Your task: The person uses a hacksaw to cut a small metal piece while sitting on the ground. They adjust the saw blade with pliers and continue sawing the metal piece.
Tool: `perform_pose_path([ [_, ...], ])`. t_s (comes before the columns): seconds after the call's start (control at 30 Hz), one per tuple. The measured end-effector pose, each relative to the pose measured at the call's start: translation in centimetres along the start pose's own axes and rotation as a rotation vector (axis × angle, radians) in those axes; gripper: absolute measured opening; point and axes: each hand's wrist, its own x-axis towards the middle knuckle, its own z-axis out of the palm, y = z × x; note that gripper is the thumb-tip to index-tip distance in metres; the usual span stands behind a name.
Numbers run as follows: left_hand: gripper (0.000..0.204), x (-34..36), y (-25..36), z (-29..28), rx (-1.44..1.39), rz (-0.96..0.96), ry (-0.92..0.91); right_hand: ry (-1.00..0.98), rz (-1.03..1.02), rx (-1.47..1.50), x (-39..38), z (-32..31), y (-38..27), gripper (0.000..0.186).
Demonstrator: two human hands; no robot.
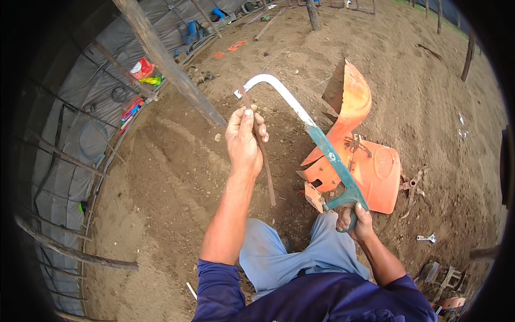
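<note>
Grey sheeting [70,153] up the left side, with wooden poles [75,253] slanting before it and red and yellow packages [141,70] at its foot, beside the upper left edge of the brown soil ground [161,209]. Rough and pebbly underfoot, with a thick post [170,64] slanting over the upper left part. Next, left hand [245,137] above the ground's middle, pinching a thin brown strip [269,174] between thumb and fingers near its upper end; long axis steep, lower end pointing toward the body and slightly right, upper end at the saw's tip, contact unclear. Hacksaw frame [328,151] also above the ground's middle, long axis running upper left to lower right: curved white tip pointing away and left, green handle [347,219] toward the body. Right hand [360,221] closed around that handle. Just beyond, orange curved pieces [378,174] on the soil. Toward the ground's right edge, a silver wrench [426,238]; at the upper right, a dark post [468,59].
</note>
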Motion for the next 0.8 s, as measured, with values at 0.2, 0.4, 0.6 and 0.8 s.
perform_pose_path([
  [0.2,0.019,-0.6,0.9,-1.5,0.75,0.362,-0.012,-0.01,-0.03,0.031,0.0,-0.4,-0.4,0.068],
  [0.4,0.023,-4.2,0.7,-4.2,0.776,-0.005,-0.068,0.014,-0.055,0.0,0.1,-1.2,-0.6,0.069],
  [0.6,0.017,-6.1,-3.1,-6.4,0.068,-0.005,-0.049,0.013,-0.019,-0.001,0.0,-1.9,-0.2,0.069],
  [0.8,0.036,-9.0,-5.6,-5.3,0.142,0.073,0.109,0.016,-0.014,0.06,-0.2,-1.9,0.5,0.07],
])
